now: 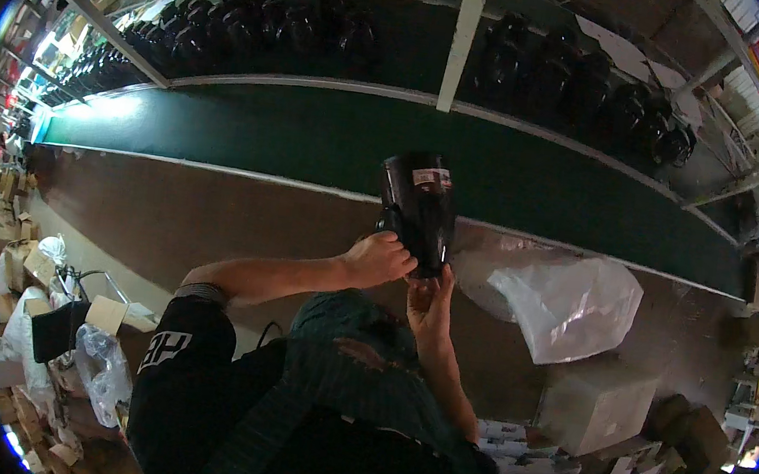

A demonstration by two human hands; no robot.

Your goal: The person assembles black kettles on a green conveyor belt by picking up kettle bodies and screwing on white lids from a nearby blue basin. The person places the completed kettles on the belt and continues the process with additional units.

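Observation:
A glossy black jug-shaped vessel (421, 206) is held up in front of me, its wide end toward the green conveyor belt. Near its wide end is a small pale label (432, 178). My left hand (379, 260) is closed on the vessel's left side, where a handle-like part shows. From below, my right hand (430, 302) grips the narrower near end, its thumb along the right side. Some of its fingers are hidden behind the vessel.
Just beyond the vessel a green conveyor belt (271, 128) runs across. Behind it, many similar dark vessels (302, 27) stand in rows, with a metal post (462, 47) between. Right of me are a clear plastic bag (571, 303) and a carton (597, 408).

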